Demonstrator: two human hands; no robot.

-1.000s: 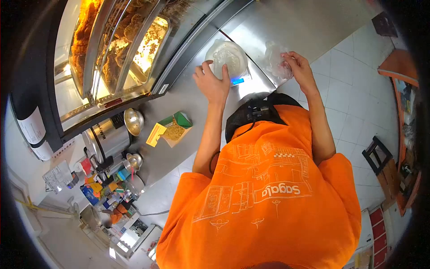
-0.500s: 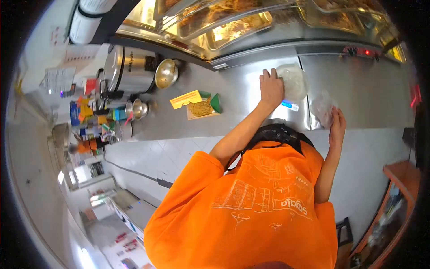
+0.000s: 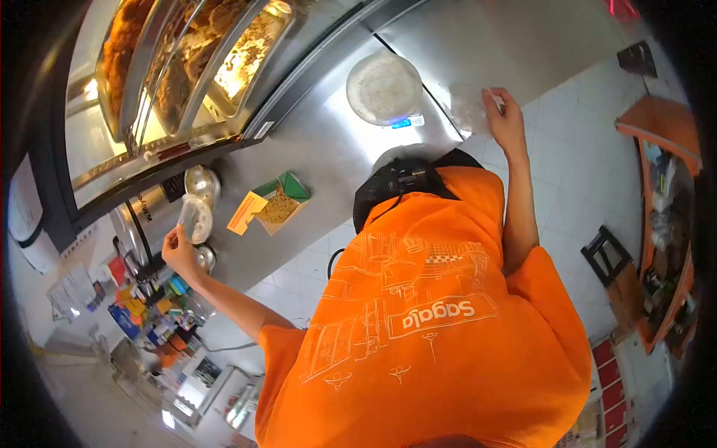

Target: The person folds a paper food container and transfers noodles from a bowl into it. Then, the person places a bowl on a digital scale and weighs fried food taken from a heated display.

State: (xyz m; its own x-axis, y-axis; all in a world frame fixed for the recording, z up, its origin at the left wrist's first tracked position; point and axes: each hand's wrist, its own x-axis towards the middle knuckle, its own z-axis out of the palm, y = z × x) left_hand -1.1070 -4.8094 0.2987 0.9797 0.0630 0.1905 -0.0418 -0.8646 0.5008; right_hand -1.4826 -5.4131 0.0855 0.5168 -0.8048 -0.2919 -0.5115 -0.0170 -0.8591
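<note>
My left hand [image 3: 178, 248] is raised at the left, its fingers pinched on a translucent, whitish plastic item [image 3: 196, 219]. Whether this item is a bag or a container, I cannot tell. Behind it are metal bowls [image 3: 202, 183]. My right hand [image 3: 504, 116] reaches past the counter's front edge, fingers closed on a thin clear plastic bag [image 3: 468, 110]. Between my hands sits a kitchen scale with a round plate [image 3: 384, 88] and a lit blue display [image 3: 407, 122]. Nearer my left arm stands an open green and yellow box [image 3: 278, 205] with brown crumbly contents.
A glass display case with trays of browned food [image 3: 190, 67] borders the steel counter [image 3: 328, 142] at upper left. A large steel cooker [image 3: 146, 213] and small packages [image 3: 160, 306] lie left. An orange shelf [image 3: 657, 131] stands at right.
My left hand has left the scale and swung far left with the translucent plastic item. The scale's round plate shows plainly now. My right hand still holds the clear bag. The view has turned.
</note>
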